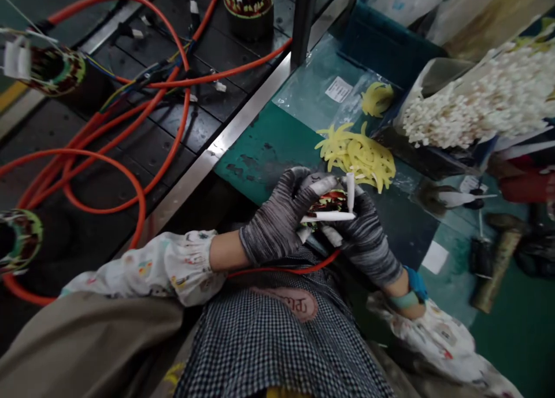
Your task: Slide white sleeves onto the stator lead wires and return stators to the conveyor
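Observation:
Both my hands wear grey striped gloves and hold a small wound motor stator (333,202) with red, green and yellow windings, close to my body over the green bench's edge. My left hand (281,216) wraps round its left side. My right hand (366,236) grips its right side, fingers closed. White sleeves (328,216) stick out of the stator, one lying across it and one upright (350,190). An orange cable (281,270) runs from under my hands across my checked apron.
A heap of yellow strips (358,155) lies on the green bench (260,149) just beyond my hands. A bin of white sleeves (481,95) stands at the right. A hammer (494,271) lies to the right. Orange cables (130,121) and other stators (248,2) cover the black conveyor at left.

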A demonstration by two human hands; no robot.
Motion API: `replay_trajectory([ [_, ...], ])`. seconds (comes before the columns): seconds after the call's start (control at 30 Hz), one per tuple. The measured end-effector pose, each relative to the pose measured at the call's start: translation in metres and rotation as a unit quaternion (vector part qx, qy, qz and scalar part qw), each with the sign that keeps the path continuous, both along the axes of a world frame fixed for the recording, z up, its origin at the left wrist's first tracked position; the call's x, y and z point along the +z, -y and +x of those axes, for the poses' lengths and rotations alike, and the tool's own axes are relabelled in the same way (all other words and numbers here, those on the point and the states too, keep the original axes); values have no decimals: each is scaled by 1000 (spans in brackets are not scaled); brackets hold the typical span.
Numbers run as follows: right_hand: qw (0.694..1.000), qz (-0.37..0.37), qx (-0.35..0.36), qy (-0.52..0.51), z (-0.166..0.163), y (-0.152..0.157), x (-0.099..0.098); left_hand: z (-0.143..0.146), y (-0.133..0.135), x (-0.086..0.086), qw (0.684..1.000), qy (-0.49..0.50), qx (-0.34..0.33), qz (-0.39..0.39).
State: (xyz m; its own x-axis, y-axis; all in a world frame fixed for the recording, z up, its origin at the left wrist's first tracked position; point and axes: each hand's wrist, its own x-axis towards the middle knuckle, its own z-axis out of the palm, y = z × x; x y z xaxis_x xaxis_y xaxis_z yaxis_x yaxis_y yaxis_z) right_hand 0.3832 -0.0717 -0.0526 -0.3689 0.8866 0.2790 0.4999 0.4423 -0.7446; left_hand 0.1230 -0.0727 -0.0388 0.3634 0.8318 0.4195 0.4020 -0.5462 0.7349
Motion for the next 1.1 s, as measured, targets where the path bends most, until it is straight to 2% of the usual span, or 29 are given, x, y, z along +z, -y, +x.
replay_trajectory([
  [0.13, 1000, 14, 13, 1, 4, -3, -11, 0, -6, 2, 999, -10, -28, -12],
  [0.33, 997, -34, -66, -35, -4, 14, -17, -1, -11, 12, 998, -1, -46, -30],
  [0.43, 994, -56, -80, -45, -8, 20, -17, 0, -12, 15, 998, 7, -47, -37],
  [0.6, 995, -14, -96, -25, -16, 25, -17, 4, -11, 12, 999, 21, -40, -19],
  [0.7, 995, -2, -100, -18, -18, 18, -11, 3, -8, 8, 999, 36, -23, -15],
  [0.77, 996, -30, -75, -26, -18, 3, -6, -4, -10, 5, 999, 35, -22, -29],
  [0.83, 999, -45, -14, -16, -19, -19, -1, -19, -20, -1, 999, 24, -29, -39],
  [0.97, 987, 2, 146, 61, -24, -73, 4, -63, -70, -12, 996, 3, -66, -63],
  [1.03, 980, 18, 184, 79, -30, -98, 3, -82, -98, -11, 989, -18, -112, -93],
  [1.1, 976, 28, 201, 74, -37, -118, -1, -94, -113, -4, 990, -60, -94, -81],
])
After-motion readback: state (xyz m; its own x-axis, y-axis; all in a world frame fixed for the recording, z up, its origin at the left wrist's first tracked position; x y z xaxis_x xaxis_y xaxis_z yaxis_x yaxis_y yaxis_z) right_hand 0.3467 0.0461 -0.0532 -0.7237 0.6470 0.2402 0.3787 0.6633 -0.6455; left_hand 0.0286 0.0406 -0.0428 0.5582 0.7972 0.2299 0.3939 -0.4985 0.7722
